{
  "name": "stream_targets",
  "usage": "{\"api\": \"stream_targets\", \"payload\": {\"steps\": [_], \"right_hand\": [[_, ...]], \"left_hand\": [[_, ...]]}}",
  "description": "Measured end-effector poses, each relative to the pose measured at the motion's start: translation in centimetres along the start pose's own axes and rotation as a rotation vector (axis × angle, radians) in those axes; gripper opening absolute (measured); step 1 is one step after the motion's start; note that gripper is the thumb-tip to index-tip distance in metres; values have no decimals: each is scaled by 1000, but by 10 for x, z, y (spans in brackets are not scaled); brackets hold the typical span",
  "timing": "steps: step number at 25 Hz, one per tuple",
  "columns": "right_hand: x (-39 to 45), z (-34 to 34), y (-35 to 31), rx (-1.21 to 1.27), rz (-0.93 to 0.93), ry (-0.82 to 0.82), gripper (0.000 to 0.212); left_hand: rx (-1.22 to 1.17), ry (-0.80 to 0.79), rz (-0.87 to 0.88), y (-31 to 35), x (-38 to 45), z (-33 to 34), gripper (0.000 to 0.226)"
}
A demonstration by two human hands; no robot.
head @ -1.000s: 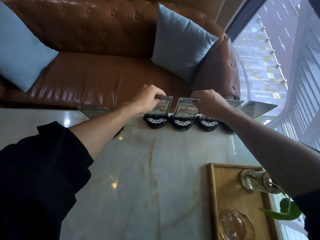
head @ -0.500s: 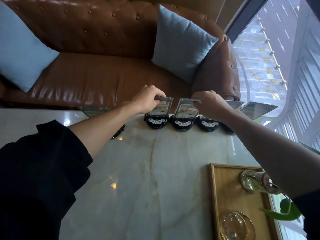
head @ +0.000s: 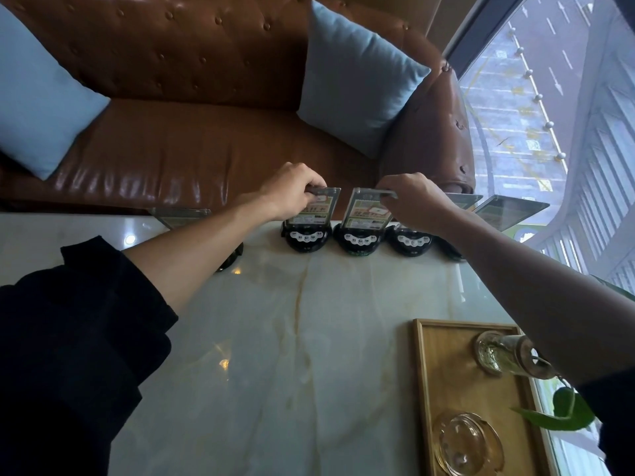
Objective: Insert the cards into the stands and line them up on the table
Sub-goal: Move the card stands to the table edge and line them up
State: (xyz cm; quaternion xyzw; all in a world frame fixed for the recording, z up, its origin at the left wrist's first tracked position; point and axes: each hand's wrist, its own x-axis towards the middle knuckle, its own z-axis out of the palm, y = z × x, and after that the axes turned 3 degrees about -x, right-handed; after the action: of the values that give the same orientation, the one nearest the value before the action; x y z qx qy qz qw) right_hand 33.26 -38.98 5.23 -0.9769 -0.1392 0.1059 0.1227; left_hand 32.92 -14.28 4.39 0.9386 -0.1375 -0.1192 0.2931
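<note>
While both hands' fingers pinch upright cards (head: 318, 209), marble table (head: 292, 338), brown leather sofa (head: 206, 132) behind

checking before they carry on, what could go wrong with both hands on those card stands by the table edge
1. The black stands sit right at the marble table's far edge; a push from the left hand or right hand might tip one off.
2. The right forearm hangs over the glass bottle on the wooden tray; pulling back could knock it.
</note>
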Motion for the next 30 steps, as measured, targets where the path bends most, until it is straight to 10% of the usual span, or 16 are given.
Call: {"api": "stream_targets", "payload": {"steps": [30], "right_hand": [[-5, -10, -5, 17, 34, 20, 34]], "left_hand": [[-14, 34, -8, 5, -17, -11, 39]]}}
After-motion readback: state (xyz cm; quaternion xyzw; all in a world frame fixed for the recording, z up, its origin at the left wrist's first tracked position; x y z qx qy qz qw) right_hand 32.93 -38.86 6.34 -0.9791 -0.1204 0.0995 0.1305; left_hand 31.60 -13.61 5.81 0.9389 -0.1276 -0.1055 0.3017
